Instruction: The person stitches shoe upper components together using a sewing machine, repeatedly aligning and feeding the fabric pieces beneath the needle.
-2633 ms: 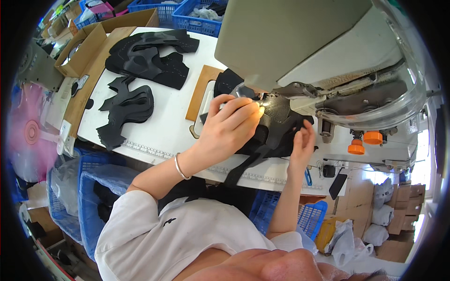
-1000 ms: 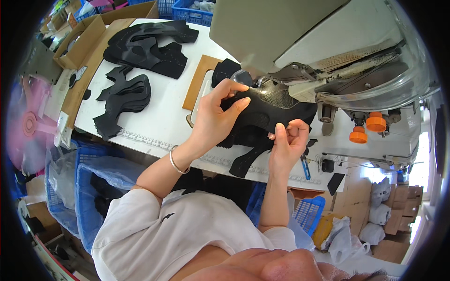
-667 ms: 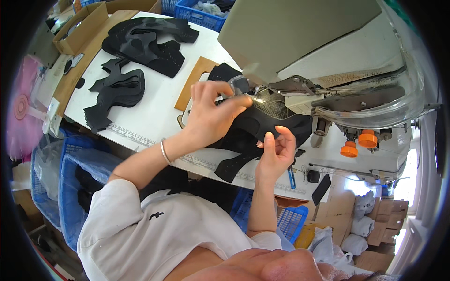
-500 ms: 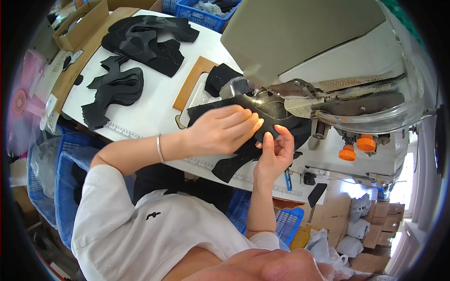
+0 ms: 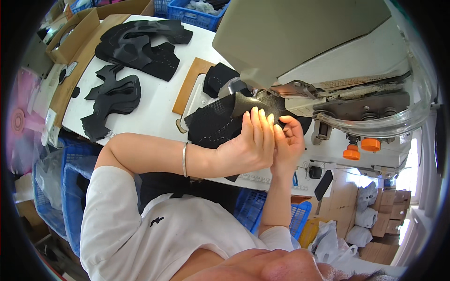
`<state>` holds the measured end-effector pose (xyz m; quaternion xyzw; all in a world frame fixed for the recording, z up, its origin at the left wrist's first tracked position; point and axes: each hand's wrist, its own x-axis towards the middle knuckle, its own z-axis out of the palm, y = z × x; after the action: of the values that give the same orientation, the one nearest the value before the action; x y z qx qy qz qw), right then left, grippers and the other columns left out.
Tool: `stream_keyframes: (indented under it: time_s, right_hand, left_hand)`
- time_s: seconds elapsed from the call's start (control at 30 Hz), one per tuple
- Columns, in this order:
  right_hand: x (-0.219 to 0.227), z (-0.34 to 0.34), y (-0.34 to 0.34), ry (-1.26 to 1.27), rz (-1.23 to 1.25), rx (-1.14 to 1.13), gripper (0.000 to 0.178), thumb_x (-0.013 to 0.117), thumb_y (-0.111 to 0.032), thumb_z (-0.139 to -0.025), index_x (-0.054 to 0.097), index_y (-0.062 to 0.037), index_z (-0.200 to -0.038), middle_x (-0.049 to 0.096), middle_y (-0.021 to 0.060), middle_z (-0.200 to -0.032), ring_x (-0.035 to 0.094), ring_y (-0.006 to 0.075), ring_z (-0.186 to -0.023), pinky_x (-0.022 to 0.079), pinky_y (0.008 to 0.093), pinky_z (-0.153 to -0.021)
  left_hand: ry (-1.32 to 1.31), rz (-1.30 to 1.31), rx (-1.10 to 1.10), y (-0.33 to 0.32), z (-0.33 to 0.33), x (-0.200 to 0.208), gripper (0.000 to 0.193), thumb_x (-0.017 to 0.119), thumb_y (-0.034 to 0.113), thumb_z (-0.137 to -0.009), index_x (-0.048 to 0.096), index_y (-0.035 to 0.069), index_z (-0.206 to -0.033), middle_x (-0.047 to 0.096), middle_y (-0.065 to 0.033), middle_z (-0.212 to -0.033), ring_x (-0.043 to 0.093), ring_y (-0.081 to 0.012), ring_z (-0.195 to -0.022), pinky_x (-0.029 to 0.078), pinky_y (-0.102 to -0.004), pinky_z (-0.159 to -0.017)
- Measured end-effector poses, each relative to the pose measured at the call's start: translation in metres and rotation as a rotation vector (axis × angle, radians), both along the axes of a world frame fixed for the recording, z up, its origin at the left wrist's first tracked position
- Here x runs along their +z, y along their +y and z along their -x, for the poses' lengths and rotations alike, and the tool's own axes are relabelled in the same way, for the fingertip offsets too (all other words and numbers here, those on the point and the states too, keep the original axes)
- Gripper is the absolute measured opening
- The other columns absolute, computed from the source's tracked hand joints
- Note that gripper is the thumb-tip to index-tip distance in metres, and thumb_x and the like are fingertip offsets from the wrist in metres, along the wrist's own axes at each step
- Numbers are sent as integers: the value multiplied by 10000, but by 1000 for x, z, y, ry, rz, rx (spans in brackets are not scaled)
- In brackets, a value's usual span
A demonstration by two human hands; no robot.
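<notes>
White table (image 5: 159, 100): stacked black pieces (image 5: 138, 54), sewing machine (image 5: 300, 37).

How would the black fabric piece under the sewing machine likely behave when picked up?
The black fabric piece would probably flop and fold, as it looks thin and lies flat at one side. Its mesh texture suggests it is light for its size. The glossy raised part may hold its curve a little better, since it arches up.
</notes>
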<state>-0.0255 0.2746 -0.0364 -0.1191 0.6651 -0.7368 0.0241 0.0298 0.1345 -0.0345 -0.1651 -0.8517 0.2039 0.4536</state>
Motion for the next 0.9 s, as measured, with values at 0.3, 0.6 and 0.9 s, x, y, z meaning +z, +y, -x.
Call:
stream_keyframes:
  time_s: [0.3,0.6,0.9]
  right_hand:
    - [1,72,46,607,-1114,-178,279,646,-238,-875,643,-23,-1053,665,153,-952,630,285,-903,484,388,-810]
    - [-15,95,44,358,-934,49,389,679,-326,-884,656,6,-1085,695,127,-1041,646,251,-976,480,336,-848]
    - [-43,60,28,335,-387,57,328,718,-311,-888,603,-5,-909,578,-33,-785,476,34,-670,397,178,-597]
  left_hand:
    - [1,59,-140,-28,1,5,278,601,95,-761,689,-98,-941,677,-204,-876,686,-302,-832,567,-383,-791]
    - [-34,-8,-456,-82,9,8,237,684,63,-720,683,-81,-907,665,-159,-853,674,-262,-841,587,-352,-827]
    - [-225,-52,-770,-120,31,27,192,669,55,-754,688,-31,-925,662,-115,-959,667,-258,-910,594,-300,-730]
